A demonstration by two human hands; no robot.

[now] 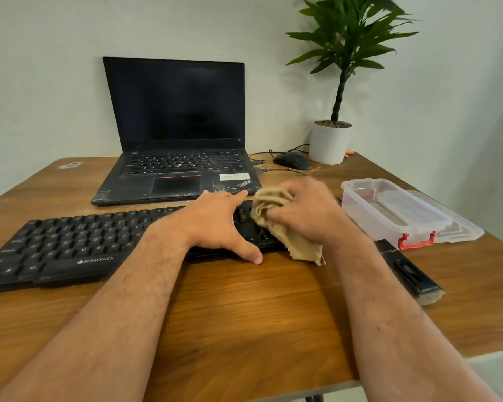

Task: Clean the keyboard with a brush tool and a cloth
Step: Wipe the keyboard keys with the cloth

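Head view looked down along two bare forearms reaching forward over a brown wooden surface (pixel 244 314). Nearest on the right, a black brush tool (pixel 408 271) lay flat on the wood, its pale bristles toward the person, just outside the right forearm and untouched. Past the forearms, a black keyboard (pixel 64 248) marked ZEBRONICS ran across from the left edge, angled slightly, its right end under both hands. The left hand (pixel 218 224) lay flat on the right part of the keyboard, its grip spread: fingers straight and reaching to the far edge, thumb splayed down over the near edge onto the wood. The right hand (pixel 305 210) was blurred, its grip curled round a bunched tan cloth (pixel 276 219), pressing it onto the keys at the keyboard's right end; a loose corner of the cloth hung off the near edge onto the surface. Just right of that hand stood a clear plastic box (pixel 395 213) with a red latch, its lid lying beside it. Farther back, an open black laptop (pixel 174 126) with a dark screen sat just behind the keyboard. Right of the laptop lay a black mouse (pixel 291 161) with its cable, and behind it, a green plant in a white pot (pixel 330 142) stood near the wall.
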